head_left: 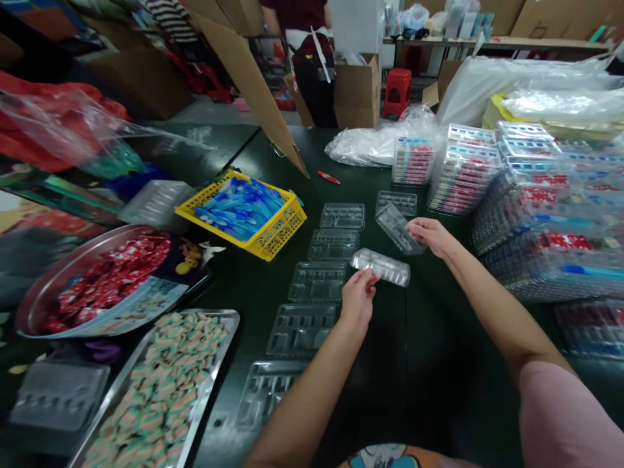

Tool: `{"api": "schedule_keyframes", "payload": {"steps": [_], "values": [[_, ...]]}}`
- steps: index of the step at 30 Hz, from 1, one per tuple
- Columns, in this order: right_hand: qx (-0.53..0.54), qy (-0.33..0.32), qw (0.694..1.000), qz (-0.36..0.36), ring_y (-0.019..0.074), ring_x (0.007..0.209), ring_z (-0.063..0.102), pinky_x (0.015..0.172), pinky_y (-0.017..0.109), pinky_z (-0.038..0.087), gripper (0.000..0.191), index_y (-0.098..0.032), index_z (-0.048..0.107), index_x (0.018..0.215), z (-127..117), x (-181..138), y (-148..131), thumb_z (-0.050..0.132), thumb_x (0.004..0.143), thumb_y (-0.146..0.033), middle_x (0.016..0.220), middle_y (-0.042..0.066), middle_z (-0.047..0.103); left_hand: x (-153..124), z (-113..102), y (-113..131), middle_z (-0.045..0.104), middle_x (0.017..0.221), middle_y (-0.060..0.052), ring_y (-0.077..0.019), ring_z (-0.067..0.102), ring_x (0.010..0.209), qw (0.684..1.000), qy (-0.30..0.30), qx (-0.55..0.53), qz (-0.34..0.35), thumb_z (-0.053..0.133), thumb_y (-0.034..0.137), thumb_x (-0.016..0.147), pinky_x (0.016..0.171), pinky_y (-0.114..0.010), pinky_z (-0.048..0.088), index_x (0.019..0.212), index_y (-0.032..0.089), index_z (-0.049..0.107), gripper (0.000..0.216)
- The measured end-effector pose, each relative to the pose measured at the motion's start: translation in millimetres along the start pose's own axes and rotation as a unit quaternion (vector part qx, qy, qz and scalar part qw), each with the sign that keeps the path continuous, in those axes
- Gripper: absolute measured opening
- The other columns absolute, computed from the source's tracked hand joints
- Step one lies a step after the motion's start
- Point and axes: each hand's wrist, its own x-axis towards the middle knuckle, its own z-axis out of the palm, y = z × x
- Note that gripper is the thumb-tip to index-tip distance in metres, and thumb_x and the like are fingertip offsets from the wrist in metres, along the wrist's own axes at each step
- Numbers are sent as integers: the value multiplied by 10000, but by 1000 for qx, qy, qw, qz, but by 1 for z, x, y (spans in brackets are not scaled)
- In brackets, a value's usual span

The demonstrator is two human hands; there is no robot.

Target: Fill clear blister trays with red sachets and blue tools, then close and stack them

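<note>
Pinched in my left hand (359,298) is a clear plastic blister tray (383,266), held above the dark table. My right hand (429,235) grips another clear blister tray (398,229) by its lower right end; this one is tilted and overlaps a flat tray (397,202) behind it. To the left of my hands, several clear compartment trays lie in a column, among them a middle tray (318,281) and a near tray (268,390) partly hidden by my left forearm. No contents show in these trays.
Left stand a yellow basket (283,235) of blue pens, a tub (146,305) of red packets and a metal tray (233,318) of striped pieces. Filled packs (463,172) are stacked at right. A red pen (328,177) lies beyond. A person (312,58) stands behind.
</note>
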Motion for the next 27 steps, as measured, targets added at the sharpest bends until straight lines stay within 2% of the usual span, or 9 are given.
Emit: {"api": "schedule_keyframes", "payload": {"steps": [2, 5, 9, 13, 16, 18, 21, 24, 27], "values": [[-151, 16, 983, -107, 129, 658, 532, 646, 262, 395, 235, -164, 677, 833, -4, 6, 1, 628, 834, -393, 747, 18, 634, -5, -7, -2, 640, 651, -11, -94, 634, 633, 1000, 3, -4, -8, 824, 187, 626, 515, -174, 323, 717, 130, 640, 213], [-368, -3, 909, -196, 177, 812, 584, 765, 291, 410, 173, -155, 686, 856, 5, 12, 9, 556, 906, -258, 874, 72, 667, -10, -10, -4, 654, 680, -11, -93, 643, 640, 1000, 9, -15, -18, 837, 192, 611, 516, -169, 330, 752, 135, 651, 241], [-539, -39, 824, -171, 227, 968, 581, 838, 331, 377, 234, -149, 692, 975, 23, 21, 28, 487, 971, -261, 1011, 126, 672, -9, -7, -3, 660, 685, -11, -99, 651, 640, 1000, 8, -14, -22, 851, 193, 598, 509, -171, 333, 778, 135, 662, 267], [-591, -35, 796, -127, 261, 1043, 556, 870, 364, 356, 251, -151, 702, 1034, 24, 33, 37, 482, 975, -256, 1071, 144, 672, -7, -1, -2, 662, 684, -14, -104, 652, 637, 1000, 4, -11, -19, 858, 197, 601, 509, -177, 332, 768, 136, 662, 265], [-560, -12, 819, -123, 274, 1075, 548, 879, 368, 369, 217, -153, 701, 1082, 23, 31, 27, 558, 933, -217, 1128, 150, 667, -5, 2, -1, 661, 679, -17, -105, 652, 639, 1000, -3, -11, -18, 855, 201, 613, 511, -178, 333, 780, 135, 669, 258], [-472, -16, 873, -124, 243, 1002, 583, 852, 342, 399, 209, -147, 705, 1063, 26, 21, 14, 587, 916, -237, 1077, 133, 684, -4, 4, 0, 662, 678, -20, -101, 648, 636, 1000, -7, -10, -20, 852, 201, 618, 510, -176, 334, 790, 132, 676, 256], [-276, -146, 946, -85, 169, 802, 608, 739, 280, 433, 267, -156, 714, 990, 33, -5, -8, 583, 909, -374, 882, 61, 700, -4, 7, 1, 658, 663, -21, -96, 638, 629, 1000, -20, -11, -16, 854, 207, 617, 505, -170, 333, 775, 129, 675, 251], [-165, -265, 950, -20, 127, 689, 562, 641, 244, 405, 313, -155, 719, 943, 38, -27, -20, 681, 806, -433, 772, 15, 678, -5, 9, 1, 660, 652, -26, -88, 624, 618, 999, -33, -10, -5, 852, 214, 622, 505, -165, 332, 762, 126, 679, 239], [-93, -251, 963, 32, 86, 598, 477, 569, 223, 342, 324, -138, 709, 872, 44, -36, -17, 739, 726, -426, 687, -15, 629, -6, 10, 1, 667, 660, -31, -92, 630, 629, 999, -31, -9, 0, 857, 210, 615, 511, -165, 334, 764, 125, 689, 239]]}}
